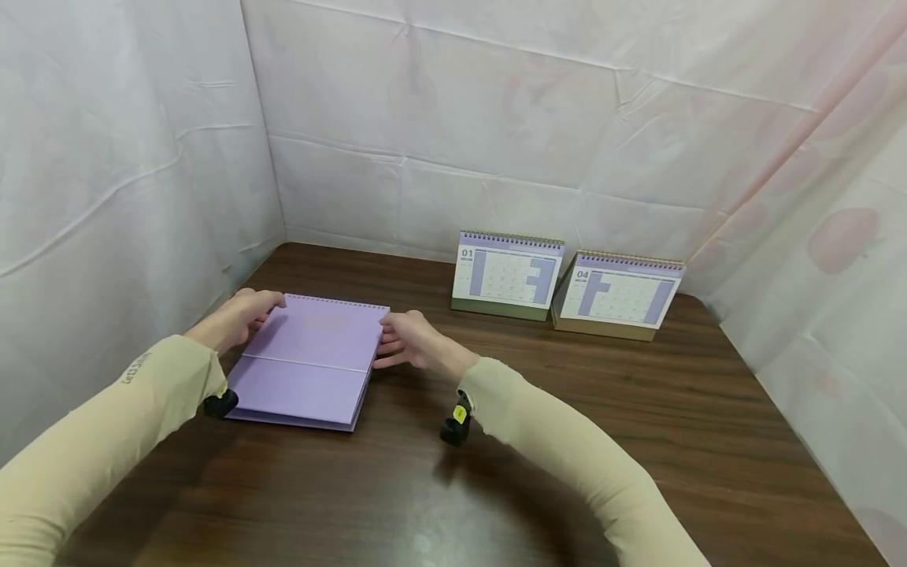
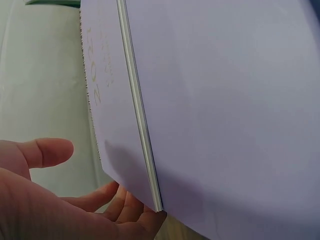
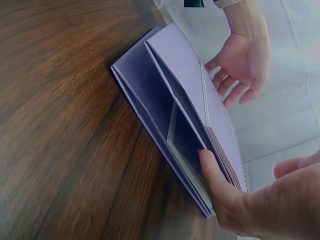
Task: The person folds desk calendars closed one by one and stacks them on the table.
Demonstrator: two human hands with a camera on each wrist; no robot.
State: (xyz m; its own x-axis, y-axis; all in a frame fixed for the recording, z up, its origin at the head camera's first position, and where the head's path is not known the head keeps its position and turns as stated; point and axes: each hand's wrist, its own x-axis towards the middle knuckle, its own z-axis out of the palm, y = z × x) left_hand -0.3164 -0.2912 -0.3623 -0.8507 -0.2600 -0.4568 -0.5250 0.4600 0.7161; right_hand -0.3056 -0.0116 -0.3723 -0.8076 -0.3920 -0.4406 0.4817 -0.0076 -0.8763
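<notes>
A lilac spiral-bound desk calendar [image 1: 319,335], with a pale band [image 2: 137,105] across its cover, lies on the table at the left in the head view. My left hand [image 1: 244,315] is at its upper left corner; the left wrist view shows fingers touching the edge and the thumb apart from the cover. On the right side, my right hand [image 1: 413,342] touches the edge with its fingers. From the right wrist view, purple layers [image 3: 175,75] gape at the near end, and one fingertip [image 3: 207,160] lies along the side while the thumb stands off.
Two desk calendars stand upright at the back of the brown wooden table [image 1: 538,386]: one marked 01 with a green base [image 1: 499,307], one marked 04 with a tan base [image 1: 602,327]. Pale cloth [image 1: 425,118] hangs behind and along both sides.
</notes>
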